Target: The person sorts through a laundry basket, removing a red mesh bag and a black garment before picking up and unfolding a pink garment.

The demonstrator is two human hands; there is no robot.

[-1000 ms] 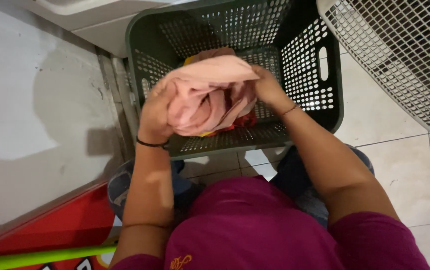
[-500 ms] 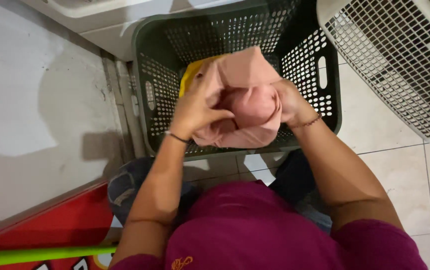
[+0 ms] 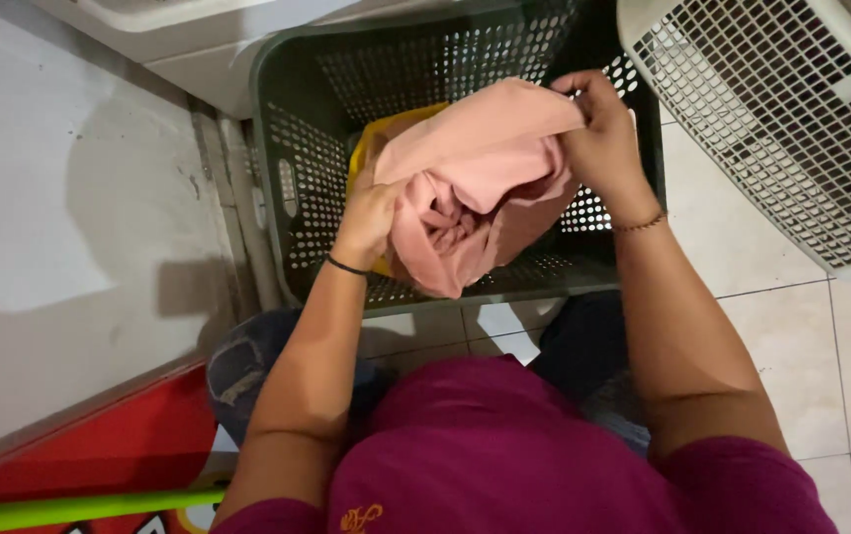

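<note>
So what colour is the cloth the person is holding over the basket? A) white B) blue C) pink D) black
C: the cloth bunched between the left hand and the right hand is a soft pink, held over the dark green basket.

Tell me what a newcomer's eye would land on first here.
First, the pink cloth, bunched at the centre of the view above a dark green perforated laundry basket. The left hand grips its lower left side and the right hand pinches its top right corner. A white slatted basket stands at the upper right on the tiled floor.
</note>
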